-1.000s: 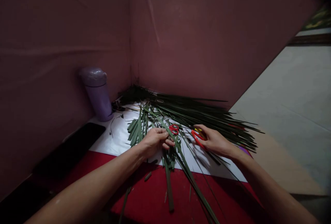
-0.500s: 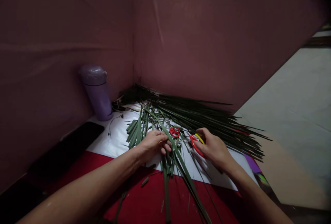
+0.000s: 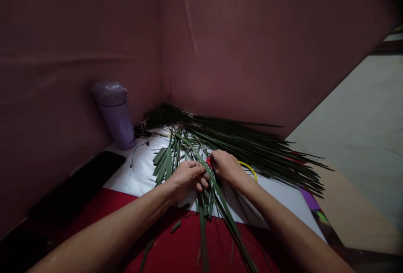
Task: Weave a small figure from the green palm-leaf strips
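My left hand [image 3: 190,176] has its thumb and fingers closed on a long green leaf strip [image 3: 217,193], which runs from the pile down toward me. Close beside it, my right hand [image 3: 228,166] has its fingers closed at the small red-handled scissors [image 3: 208,162]; only a bit of red shows, the rest is under the fingers. A yellow handle [image 3: 250,169] of another pair of scissors lies just behind my right wrist. Short cut leaf pieces [image 3: 162,164] are gathered to the left of my left hand.
A big bundle of long dark leaves [image 3: 252,143] stretches along the wall at the back right. At the left stand a purple tumbler [image 3: 118,122] and a dark flat object [image 3: 82,180]. White sheet [image 3: 141,176] and red cloth [image 3: 170,248] cover the surface. Black-handled scissors [image 3: 141,131] lie by the tumbler.
My right hand has let go of the red-and-yellow-handled scissors and moved left onto the small red scissors. My left hand stays almost in place on the leaf strip.
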Tool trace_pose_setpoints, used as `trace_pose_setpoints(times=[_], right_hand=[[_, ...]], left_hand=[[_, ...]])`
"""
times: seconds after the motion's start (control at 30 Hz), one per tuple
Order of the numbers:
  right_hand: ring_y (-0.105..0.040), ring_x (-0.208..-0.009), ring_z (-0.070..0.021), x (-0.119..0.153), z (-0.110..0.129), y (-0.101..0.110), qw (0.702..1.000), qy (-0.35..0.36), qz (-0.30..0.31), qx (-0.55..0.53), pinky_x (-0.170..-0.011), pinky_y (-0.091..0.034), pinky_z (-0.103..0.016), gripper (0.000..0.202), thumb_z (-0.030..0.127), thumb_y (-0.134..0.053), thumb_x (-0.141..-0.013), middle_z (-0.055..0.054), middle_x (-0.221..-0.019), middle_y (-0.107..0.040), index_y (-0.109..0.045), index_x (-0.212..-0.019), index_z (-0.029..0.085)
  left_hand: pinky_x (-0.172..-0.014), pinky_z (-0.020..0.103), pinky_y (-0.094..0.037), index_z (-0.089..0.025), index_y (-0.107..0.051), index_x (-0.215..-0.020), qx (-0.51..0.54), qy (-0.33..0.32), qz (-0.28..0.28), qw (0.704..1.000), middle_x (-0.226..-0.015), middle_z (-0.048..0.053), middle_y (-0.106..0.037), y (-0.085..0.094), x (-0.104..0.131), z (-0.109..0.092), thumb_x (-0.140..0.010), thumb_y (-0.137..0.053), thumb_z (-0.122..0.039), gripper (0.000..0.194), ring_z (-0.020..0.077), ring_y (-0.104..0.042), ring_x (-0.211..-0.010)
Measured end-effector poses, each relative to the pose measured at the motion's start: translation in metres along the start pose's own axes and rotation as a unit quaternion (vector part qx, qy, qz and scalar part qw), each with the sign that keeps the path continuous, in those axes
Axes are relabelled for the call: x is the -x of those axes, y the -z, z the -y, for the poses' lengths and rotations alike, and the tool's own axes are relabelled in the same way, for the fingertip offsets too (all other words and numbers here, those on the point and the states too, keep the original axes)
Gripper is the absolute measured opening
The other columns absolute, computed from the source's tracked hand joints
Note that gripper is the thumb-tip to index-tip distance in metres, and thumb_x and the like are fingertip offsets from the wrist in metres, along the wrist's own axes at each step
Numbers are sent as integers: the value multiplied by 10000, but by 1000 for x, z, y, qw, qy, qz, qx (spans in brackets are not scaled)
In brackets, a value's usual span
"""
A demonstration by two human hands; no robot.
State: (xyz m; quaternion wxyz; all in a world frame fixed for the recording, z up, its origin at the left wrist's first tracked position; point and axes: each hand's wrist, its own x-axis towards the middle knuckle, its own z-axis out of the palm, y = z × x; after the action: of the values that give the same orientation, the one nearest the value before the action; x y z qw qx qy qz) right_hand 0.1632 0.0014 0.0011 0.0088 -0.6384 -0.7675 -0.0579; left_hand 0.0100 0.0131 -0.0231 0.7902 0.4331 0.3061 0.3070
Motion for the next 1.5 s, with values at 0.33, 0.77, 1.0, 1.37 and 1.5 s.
trace_pose_setpoints(times=[0.33,0.77,1.0,1.37,1.5], right_hand=[[-572,-676,-205,-12,-9,34,997,2,75,7,-546,-282,-259,153,250,-521,-674,-99,-725,-642,-642,-721,168],[-366,-482,-62,76,-4,31,737,-168,121,-644,-478,-276,-179,296,435,-632,-655,58,-568,-431,-504,-748,184],[-292,-479,-51,83,1,19,667,-185,154,-705,-448,-210,-163,348,432,-701,-597,64,-571,-371,-501,-704,168],[-309,-458,-33,85,1,8,631,-172,152,-741,-432,-247,-149,303,378,-694,-640,66,-558,-386,-514,-731,151],[-297,-424,-36,83,4,8,646,-176,133,-730,-405,-229,-159,339,404,-713,-594,77,-520,-373,-510,-721,165]], left_hand=[[-359,162,-394,-99,-505,-679,3,6,-15,1000,-667,68,-591,-4,4,-3,-738,-502,-126,65,86,-559,-452],[-353,165,-392,-102,-500,-654,12,-6,-19,1000,-654,66,-580,-5,5,-4,-746,-488,-134,99,85,-555,-448],[-377,168,-404,-107,-493,-670,21,-16,-20,999,-671,69,-582,-4,5,-4,-726,-532,-131,73,99,-577,-484],[-380,170,-411,-108,-497,-707,15,-18,-7,1000,-700,73,-588,-5,5,-4,-725,-554,-164,82,117,-596,-521],[-386,176,-420,-107,-501,-703,9,-15,3,1000,-705,77,-592,-4,4,-3,-707,-581,-184,112,124,-600,-537]])
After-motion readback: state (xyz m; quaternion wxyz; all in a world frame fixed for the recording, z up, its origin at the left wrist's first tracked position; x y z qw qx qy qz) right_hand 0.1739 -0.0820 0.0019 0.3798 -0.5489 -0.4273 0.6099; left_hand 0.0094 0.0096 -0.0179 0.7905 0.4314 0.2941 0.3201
